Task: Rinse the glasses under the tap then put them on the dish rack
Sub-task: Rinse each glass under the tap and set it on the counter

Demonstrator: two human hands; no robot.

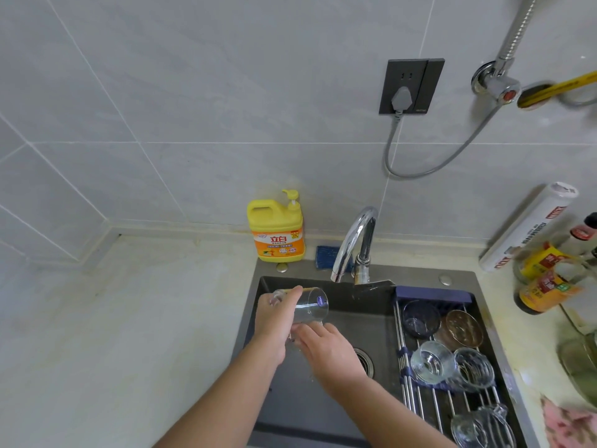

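Two bare forearms [226, 392] come up from the bottom edge of the frame over the dark sink [355, 307]. The right hand [326, 347] sits at centre, its fingers bent in just under the glass [310, 305]. I cannot tell whether it grips anything. The left hand [271, 321] is wrapped round the closed end of the glass, holding it on its side above the basin, left of and below the spout of the tap [355, 240].

The glass looks thin, light and rigid. When wet it is likely to be slick and will chip against steel, so it is best held round the body, not the rim.

At lower right the dish rack [407, 383] spans the sink and holds five glasses [431, 362] close together, so there is little free space. The pale counter [129, 318] fills the left. Beyond are a yellow soap bottle [276, 234], the tiled wall [193, 108] and a socket [410, 85] at upper right.
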